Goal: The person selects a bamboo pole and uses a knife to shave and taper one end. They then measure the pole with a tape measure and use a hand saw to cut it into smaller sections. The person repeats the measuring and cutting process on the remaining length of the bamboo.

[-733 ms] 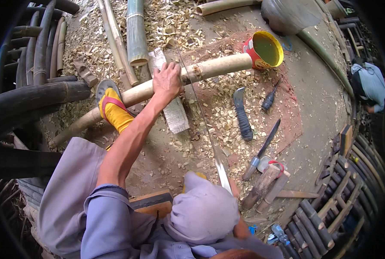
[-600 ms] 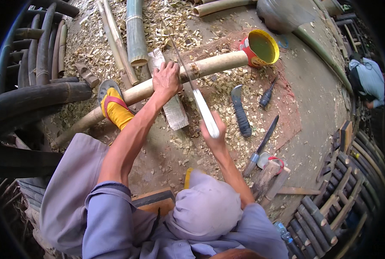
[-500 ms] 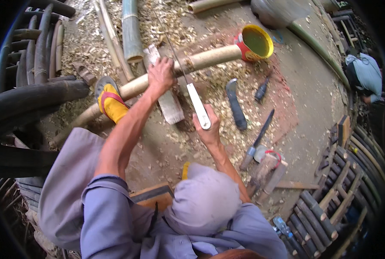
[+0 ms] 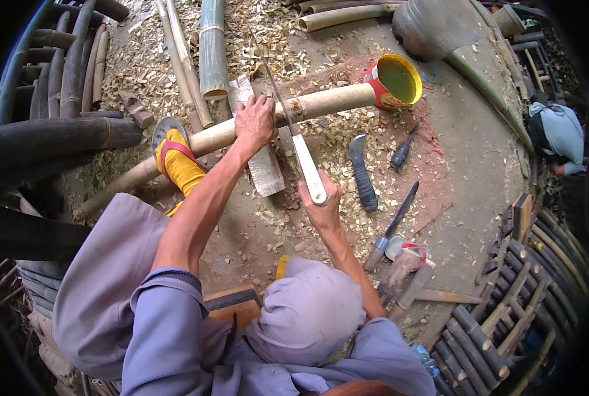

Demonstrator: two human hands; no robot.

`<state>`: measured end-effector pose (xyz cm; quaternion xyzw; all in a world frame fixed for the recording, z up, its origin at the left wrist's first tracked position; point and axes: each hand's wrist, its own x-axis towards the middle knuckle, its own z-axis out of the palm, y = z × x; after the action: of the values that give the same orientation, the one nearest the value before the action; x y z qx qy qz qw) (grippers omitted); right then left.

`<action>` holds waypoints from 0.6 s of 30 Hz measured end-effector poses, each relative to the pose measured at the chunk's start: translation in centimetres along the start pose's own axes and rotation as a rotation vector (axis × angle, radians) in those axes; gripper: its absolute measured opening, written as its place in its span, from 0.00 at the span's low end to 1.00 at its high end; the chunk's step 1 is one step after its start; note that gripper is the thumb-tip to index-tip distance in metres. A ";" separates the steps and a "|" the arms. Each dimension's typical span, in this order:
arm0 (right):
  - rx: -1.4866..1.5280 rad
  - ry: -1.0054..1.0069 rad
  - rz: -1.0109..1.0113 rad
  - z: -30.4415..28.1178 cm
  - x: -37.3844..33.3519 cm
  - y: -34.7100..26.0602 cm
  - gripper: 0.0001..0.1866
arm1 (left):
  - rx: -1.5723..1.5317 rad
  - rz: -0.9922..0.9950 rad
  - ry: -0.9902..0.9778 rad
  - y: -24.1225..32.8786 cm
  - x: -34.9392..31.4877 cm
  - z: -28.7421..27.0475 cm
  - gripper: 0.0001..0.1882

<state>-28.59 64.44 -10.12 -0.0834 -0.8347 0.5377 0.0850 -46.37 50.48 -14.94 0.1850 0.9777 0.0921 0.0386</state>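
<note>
A pale bamboo pole (image 4: 334,101) lies slantwise across the ground over a flat wooden block (image 4: 265,173). My left hand (image 4: 255,121) is closed over the pole above the block, pressing on it. In my right hand (image 4: 323,197) is the white handle of a handsaw (image 4: 279,99). Its thin blade crosses the pole just right of my left hand; whether the teeth have cut in, I cannot tell. My left foot, in a yellow sock and a sandal (image 4: 174,153), rests on the pole further left.
A red and yellow bucket of greenish liquid (image 4: 398,80) stands by the pole's far end. To the right lie a hooked knife (image 4: 361,173), a dark pointed tool (image 4: 404,150) and a straight knife (image 4: 398,218). Bamboo stacks (image 4: 479,336) border both sides. Another person (image 4: 558,132) is at far right.
The whole view has shifted slightly, with the scene sitting a little lower. My left hand still grips the pole, and the saw stays across it with little visible change.
</note>
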 end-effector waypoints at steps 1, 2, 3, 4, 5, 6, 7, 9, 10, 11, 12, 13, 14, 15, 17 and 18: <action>0.036 0.016 -0.006 -0.4 -0.6 -0.8 0.17 | -0.008 -0.003 -0.016 0.0 -0.4 0.0 0.26; 0.079 0.031 -0.020 -0.5 -0.6 -2.0 0.21 | -0.009 -0.010 -0.024 -0.5 -0.2 -0.2 0.26; 0.056 -0.044 0.038 -1.2 -0.8 -2.9 0.29 | 0.025 -0.017 0.005 -1.0 0.1 0.1 0.26; 0.054 -0.049 -0.012 -0.4 0.9 -2.8 0.28 | 0.060 -0.025 0.033 -1.5 0.6 0.7 0.26; 0.041 -0.040 -0.039 0.4 2.4 -3.0 0.27 | 0.082 -0.013 0.045 -1.2 0.4 1.3 0.26; 0.027 -0.039 -0.022 0.0 2.6 -3.1 0.26 | -0.007 0.004 -0.015 -0.2 0.5 -1.2 0.25; 0.011 -0.048 0.013 -0.4 2.1 -3.3 0.25 | -0.015 0.013 -0.018 0.2 0.5 -0.9 0.24; 0.017 -0.123 0.140 -0.6 1.5 -3.9 0.23 | -0.004 0.013 -0.034 0.2 -0.5 -0.6 0.23; 0.020 -0.160 0.203 -0.8 1.2 -4.2 0.22 | 0.004 0.024 -0.053 0.5 -1.7 -0.4 0.23; -0.043 -0.060 -0.012 -0.7 -0.1 -2.8 0.22 | 0.013 0.036 -0.059 0.7 -1.7 -0.1 0.23; -0.030 -0.050 0.012 -0.2 -0.4 -2.8 0.22 | 0.009 0.036 0.015 1.0 -2.6 0.4 0.24; -0.018 -0.038 0.036 0.2 -0.5 -2.9 0.23 | 0.023 0.043 -0.026 0.6 -2.1 0.5 0.21; -0.019 -0.026 0.070 0.0 -1.2 -3.2 0.23 | 0.024 0.054 -0.074 1.1 -2.4 -0.3 0.18; 0.003 -0.046 0.125 -0.6 -0.9 -4.5 0.23 | 0.027 0.057 -0.061 1.0 -2.4 -0.1 0.18; -0.021 -0.083 0.192 -1.8 -3.2 -4.6 0.22 | 0.014 0.059 -0.103 1.3 -2.2 -0.6 0.18; -0.025 -0.105 0.213 -2.2 -4.5 -4.8 0.22 | 0.001 0.056 -0.070 0.6 -2.4 -0.4 0.27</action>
<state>-23.97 63.43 -5.05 -0.1442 -0.8312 0.5367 -0.0175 -43.93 50.10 -14.37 0.2155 0.9702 0.0860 0.0700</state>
